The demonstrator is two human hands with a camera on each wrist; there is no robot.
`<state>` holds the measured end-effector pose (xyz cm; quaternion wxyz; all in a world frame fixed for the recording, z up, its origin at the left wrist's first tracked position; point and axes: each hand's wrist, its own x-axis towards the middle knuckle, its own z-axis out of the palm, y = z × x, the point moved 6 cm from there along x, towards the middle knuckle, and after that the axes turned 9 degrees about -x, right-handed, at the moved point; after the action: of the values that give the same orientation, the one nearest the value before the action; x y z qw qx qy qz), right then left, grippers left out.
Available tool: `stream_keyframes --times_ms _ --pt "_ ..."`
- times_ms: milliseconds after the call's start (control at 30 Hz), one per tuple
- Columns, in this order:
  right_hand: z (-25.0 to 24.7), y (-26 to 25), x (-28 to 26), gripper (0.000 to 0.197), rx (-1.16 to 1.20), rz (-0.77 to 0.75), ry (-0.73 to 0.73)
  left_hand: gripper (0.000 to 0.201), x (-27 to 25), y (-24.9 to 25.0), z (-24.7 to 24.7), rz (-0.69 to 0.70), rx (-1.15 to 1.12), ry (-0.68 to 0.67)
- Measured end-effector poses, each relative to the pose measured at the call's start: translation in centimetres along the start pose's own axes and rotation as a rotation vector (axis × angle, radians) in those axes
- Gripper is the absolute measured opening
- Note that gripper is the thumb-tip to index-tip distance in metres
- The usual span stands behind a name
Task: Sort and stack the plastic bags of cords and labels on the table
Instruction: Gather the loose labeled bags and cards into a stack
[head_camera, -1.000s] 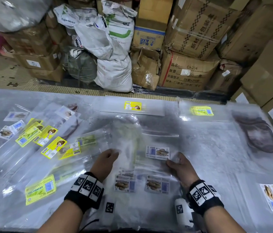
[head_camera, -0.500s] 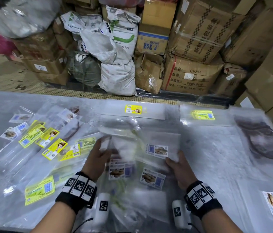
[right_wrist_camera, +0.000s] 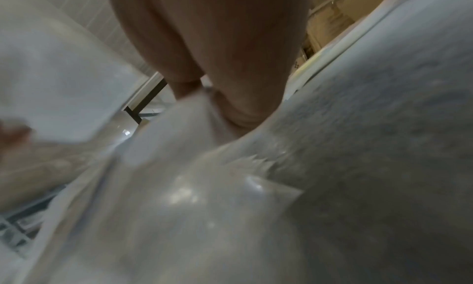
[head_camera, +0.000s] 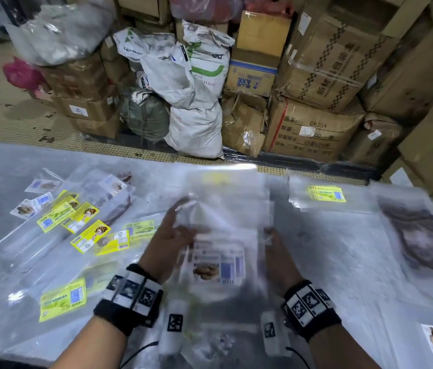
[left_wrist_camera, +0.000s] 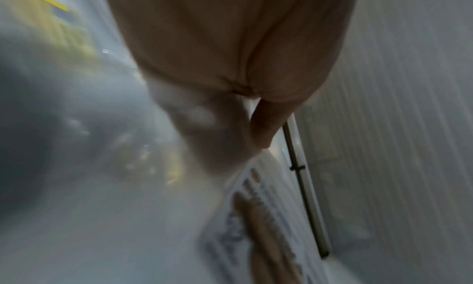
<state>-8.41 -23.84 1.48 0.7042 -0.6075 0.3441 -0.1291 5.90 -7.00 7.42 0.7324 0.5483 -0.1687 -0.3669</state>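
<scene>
Both hands hold a bundle of clear plastic bags [head_camera: 223,225] with white and blue labels [head_camera: 218,267] raised above the table's middle. My left hand [head_camera: 170,235] grips the bundle's left edge, its fingers partly behind the plastic. On the right edge my right hand [head_camera: 274,246] pinches the bundle. The left wrist view shows my left hand [left_wrist_camera: 256,130] clasping the plastic bags [left_wrist_camera: 217,138] near a label [left_wrist_camera: 261,223]. In the right wrist view, my right hand [right_wrist_camera: 220,110] pinches the plastic bags [right_wrist_camera: 179,167]. The picture is blurred by motion.
Clear bags with yellow labels [head_camera: 87,230] lie spread at the left, one near the front edge [head_camera: 62,303]. A bag with yellow labels [head_camera: 327,194] and a bag with dark cord [head_camera: 420,235] lie at the right. The table [head_camera: 343,275] is wrapped in plastic; boxes [head_camera: 314,129] and sacks stand behind.
The two hands gathered the white-labelled bags from the table and lifted them as one bundle, upright and away from me. The head view has tilted up.
</scene>
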Motion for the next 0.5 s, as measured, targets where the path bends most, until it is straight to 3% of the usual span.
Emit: stream_keyframes --times_ms 67,167,300,400,433,500 --pt "1.5 0.4 0.2 0.042 0.120 0.081 -0.122 0.052 0.4 -2.0 -1.0 0.027 0.258 0.106" --pt "1.8 1.2 0.9 0.054 0.189 0.158 -0.076 0.053 0.4 -3.8 -2.2 0.006 0.486 0.143" --pt "4.0 0.1 0.5 0.043 0.243 0.124 -0.223 0.053 0.1 -4.9 -2.6 -0.146 0.139 0.188" --pt "5.2 -0.2 0.9 0.022 0.232 0.172 -0.232 0.018 -0.6 -4.8 -4.1 -0.152 0.136 0.280" --pt "5.3 -0.2 0.9 0.023 0.248 0.196 -0.225 0.010 -0.7 -4.9 -4.5 -0.148 0.143 0.330" --pt "6.3 0.6 1.5 0.050 0.283 0.276 -0.206 0.010 -1.2 -4.7 -5.6 -0.125 0.134 0.414"
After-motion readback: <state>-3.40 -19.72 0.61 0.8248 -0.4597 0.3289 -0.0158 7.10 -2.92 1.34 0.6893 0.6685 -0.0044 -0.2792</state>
